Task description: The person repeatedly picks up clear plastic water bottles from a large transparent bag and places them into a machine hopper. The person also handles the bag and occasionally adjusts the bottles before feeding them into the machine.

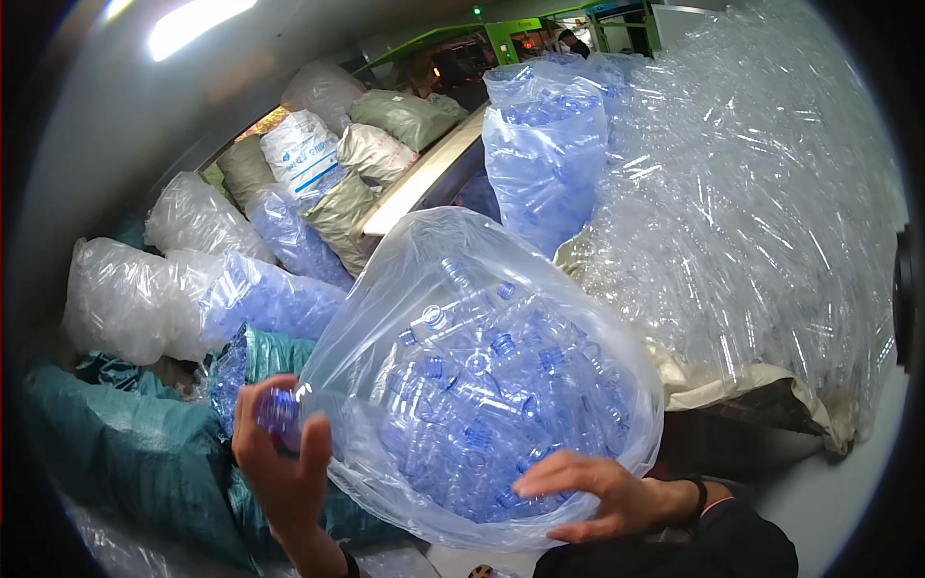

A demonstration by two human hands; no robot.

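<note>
Fingers of the left hand [284,462] curl around one blue-tinted plastic bottle [279,414] just outside the big clear bag [482,385] of bottles, too many to count. Right hand [588,496] presses the bag's lower front, fingers spread. Several more filled sacks [193,299] lie behind.

A pale grey floor [848,482] shows bare only at the lower right. On it rests a huge heap of clear plastic bottles [752,212] in a torn sack, filling the right side. Behind stands a tall clear bag of blue-tinted bottles [544,164]. To the left, a teal woven sack [116,453] lies low, with milky white bags [120,299] and grey-green sacks [405,116] stacked beyond it.
</note>
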